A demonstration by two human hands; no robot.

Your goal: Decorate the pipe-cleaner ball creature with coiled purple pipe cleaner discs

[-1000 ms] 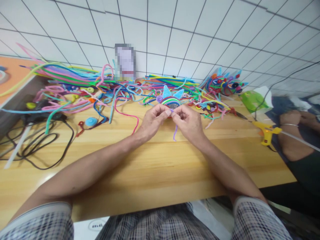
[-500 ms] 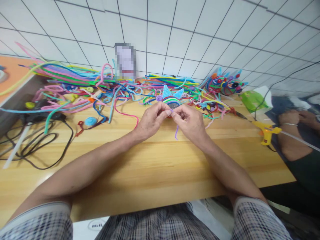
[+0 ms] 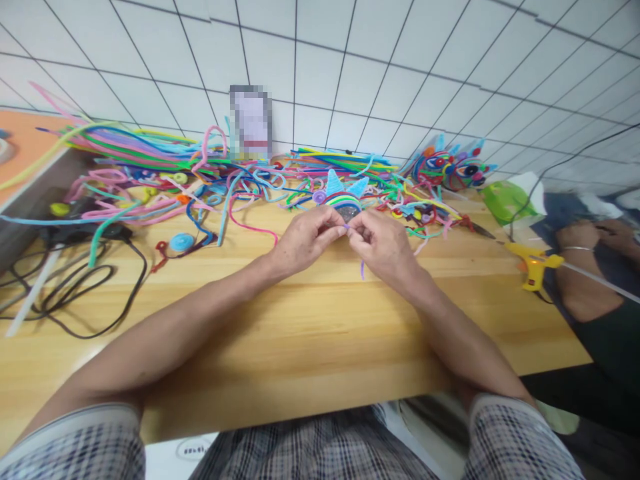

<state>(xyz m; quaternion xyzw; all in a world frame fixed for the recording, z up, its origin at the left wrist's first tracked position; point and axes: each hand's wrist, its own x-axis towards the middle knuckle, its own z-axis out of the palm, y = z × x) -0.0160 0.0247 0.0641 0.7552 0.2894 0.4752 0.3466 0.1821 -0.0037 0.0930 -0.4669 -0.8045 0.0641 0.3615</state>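
Observation:
A thin purple pipe cleaner (image 3: 363, 269) is pinched between my left hand (image 3: 313, 233) and my right hand (image 3: 383, 243), with its loose end hanging below the right fingers. Both hands are closed, fingertips nearly meeting. Just behind them sits a round striped piece (image 3: 345, 200) with two light-blue pointed ears, partly hidden by my fingers. A purple coil (image 3: 319, 197) lies at its left side.
Heaps of colored pipe cleaners (image 3: 150, 157) line the wall. A blue coil (image 3: 182, 242) and black cable (image 3: 75, 293) lie left. Right are finished colorful figures (image 3: 465, 170), a green packet (image 3: 507, 203), a yellow glue gun (image 3: 535, 265) and another person's arm (image 3: 580, 280).
The fingertips of my two hands have moved slightly apart, and my right hand has shifted a little right. The hanging purple end has moved right with it.

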